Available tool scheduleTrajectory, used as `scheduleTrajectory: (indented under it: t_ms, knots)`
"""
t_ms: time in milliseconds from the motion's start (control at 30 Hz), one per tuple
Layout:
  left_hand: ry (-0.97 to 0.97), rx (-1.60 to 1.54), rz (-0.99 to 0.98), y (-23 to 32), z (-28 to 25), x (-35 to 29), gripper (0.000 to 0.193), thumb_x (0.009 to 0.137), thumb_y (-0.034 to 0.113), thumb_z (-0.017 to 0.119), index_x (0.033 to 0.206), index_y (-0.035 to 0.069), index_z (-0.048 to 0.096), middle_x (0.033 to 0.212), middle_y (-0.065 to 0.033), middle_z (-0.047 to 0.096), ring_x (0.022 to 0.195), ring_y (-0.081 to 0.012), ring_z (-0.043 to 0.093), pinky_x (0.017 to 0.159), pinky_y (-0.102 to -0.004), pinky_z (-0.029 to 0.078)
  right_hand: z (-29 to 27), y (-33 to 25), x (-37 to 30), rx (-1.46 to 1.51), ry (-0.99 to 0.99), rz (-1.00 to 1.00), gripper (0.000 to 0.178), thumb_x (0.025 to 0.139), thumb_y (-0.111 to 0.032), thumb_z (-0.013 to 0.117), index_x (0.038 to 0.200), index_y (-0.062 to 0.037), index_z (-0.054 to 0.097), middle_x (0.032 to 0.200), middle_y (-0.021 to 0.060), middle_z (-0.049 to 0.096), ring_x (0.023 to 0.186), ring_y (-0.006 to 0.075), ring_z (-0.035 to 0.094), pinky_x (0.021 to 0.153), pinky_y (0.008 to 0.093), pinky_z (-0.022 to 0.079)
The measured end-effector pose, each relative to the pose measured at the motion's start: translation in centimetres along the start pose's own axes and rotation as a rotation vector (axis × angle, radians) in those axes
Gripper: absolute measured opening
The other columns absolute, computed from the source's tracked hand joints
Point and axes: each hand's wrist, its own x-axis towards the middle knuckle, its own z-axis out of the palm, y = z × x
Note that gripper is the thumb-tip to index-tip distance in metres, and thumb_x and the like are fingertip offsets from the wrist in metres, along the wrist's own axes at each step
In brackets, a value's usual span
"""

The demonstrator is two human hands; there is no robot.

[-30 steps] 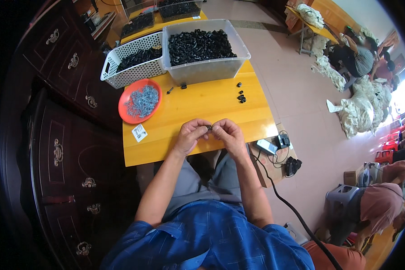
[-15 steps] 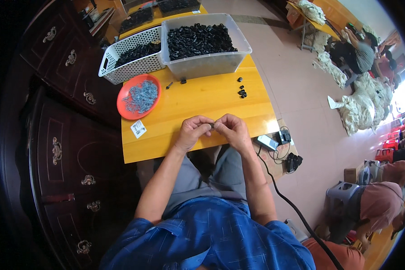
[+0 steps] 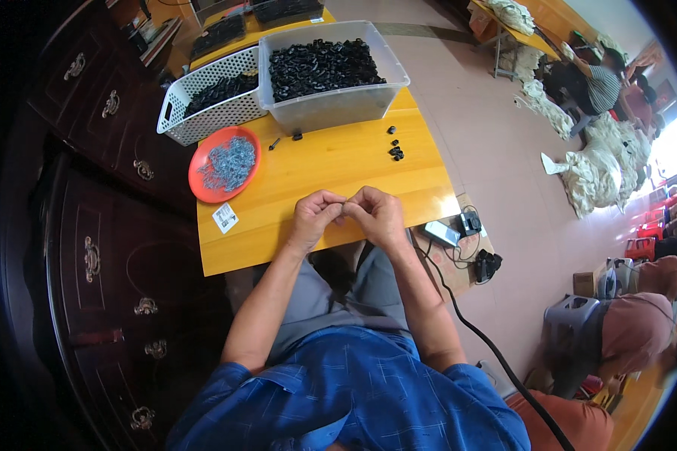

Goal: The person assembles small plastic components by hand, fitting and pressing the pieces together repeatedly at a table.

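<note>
Over the near edge of the yellow table (image 3: 297, 239), my left hand (image 3: 315, 219) and my right hand (image 3: 377, 217) meet fingertip to fingertip. Both are closed in a pinch on one small dark part, which the fingers now almost wholly cover. To the left stands a red plate (image 3: 201, 186) heaped with small silvery metal pieces (image 3: 229, 163), perhaps screws or pins. Beyond my hands lie a small black part (image 3: 298, 137) and a thin dark piece (image 3: 274, 143) with a wider end. Several small black parts (image 3: 396, 153) rest at the right.
A clear plastic bin (image 3: 331, 114) and a white perforated basket (image 3: 179, 134), both full of black parts, stand at the back. A white label (image 3: 225, 218) lies near the plate. Dark drawers (image 3: 105, 286) rise at left. Right of the table are a white device (image 3: 442, 234) and cable (image 3: 496, 349); people work beyond.
The whole view has shifted slightly. My hands stay joined at the fingertips, and the small dark part between them, visible before, is now nearly hidden by my fingers.
</note>
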Motion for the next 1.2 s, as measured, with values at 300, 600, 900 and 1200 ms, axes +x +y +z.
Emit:
scheduleTrajectory:
  t_ms: [300, 600, 900, 1200]
  knots:
    - [-0.028, 0.111, -0.009, -0.2, 0.2, -0.1, 0.017, 0.096, 0.004, 0.062, 0.111, -0.001, 0.067, 0.092, -0.0029, 0.07, 0.074, -0.0077, 0.062, 0.071, -0.0217, 0.053, -0.3, 2.4, 0.0, 0.317, -0.137, 0.199, 0.019, 0.09, -0.018, 0.073, 0.084, -0.0006, 0.069, 0.073, 0.0009, 0.068, 0.068, 0.0095, 0.062, 0.062, 0.0242, 0.05]
    - [0.19, 0.258, 0.211, 0.5, 3.1, -1.0, 0.044, 0.089, -0.003, 0.066, 0.131, 0.002, 0.055, 0.094, -0.0002, 0.059, 0.084, -0.0061, 0.06, 0.072, -0.021, 0.052, 1.4, 3.3, 0.5, 0.458, -0.056, 0.218, 0.022, 0.097, -0.021, 0.064, 0.09, 0.0003, 0.065, 0.076, 0.0014, 0.064, 0.068, 0.0086, 0.059, 0.062, 0.0233, 0.048]
    - [0.32, 0.679, 0.196, 0.3, 2.9, -1.0, 0.032, 0.082, -0.002, 0.073, 0.112, 0.002, 0.062, 0.092, -0.0071, 0.065, 0.07, -0.0119, 0.063, 0.06, -0.0264, 0.053, 3.5, 3.1, 0.0, 0.624, -0.034, 0.232, 0.016, 0.096, -0.018, 0.065, 0.09, -0.0024, 0.064, 0.078, -0.0009, 0.062, 0.073, 0.0067, 0.057, 0.068, 0.0215, 0.046]
    - [0.328, 0.81, 0.333, 0.6, 3.1, -1.2, 0.028, 0.081, 0.001, 0.075, 0.108, 0.002, 0.065, 0.085, -0.0078, 0.067, 0.068, -0.0158, 0.064, 0.062, -0.0288, 0.053, 3.6, 3.7, 0.0, 0.569, -0.048, 0.233, 0.017, 0.097, -0.017, 0.063, 0.087, -0.0035, 0.064, 0.079, -0.0013, 0.063, 0.073, 0.006, 0.056, 0.067, 0.0217, 0.045]
